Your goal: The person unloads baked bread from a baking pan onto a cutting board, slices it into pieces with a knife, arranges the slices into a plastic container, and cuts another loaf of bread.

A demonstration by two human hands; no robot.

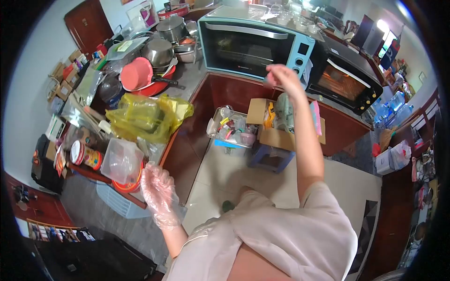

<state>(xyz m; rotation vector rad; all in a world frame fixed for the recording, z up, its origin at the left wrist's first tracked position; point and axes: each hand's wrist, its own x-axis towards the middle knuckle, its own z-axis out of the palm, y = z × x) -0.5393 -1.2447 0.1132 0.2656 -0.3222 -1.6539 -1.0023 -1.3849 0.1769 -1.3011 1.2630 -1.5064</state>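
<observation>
My left hand (159, 192), in a thin clear plastic glove, is at the counter's front edge. Its fingers look bent, but the crinkled film hides how closed they are. Right beside it stands a translucent plastic tub (121, 161) over a red-rimmed round container (127, 185); whether the hand touches either is unclear. My right hand (283, 79), bare and slightly blurred, is stretched forward in front of the light-blue oven (248, 49), close to its lower right corner and knobs. Its fingers are loosely bent, thumb apart, with nothing visible in them.
A yellow plastic bag (145, 117), a pink pot (137, 74) and metal pots (158, 51) crowd the left counter. Below the oven are a cardboard box (276, 138) on a blue stool (270, 160) and a tray of small items (232, 126). A black oven (344, 79) glows at right.
</observation>
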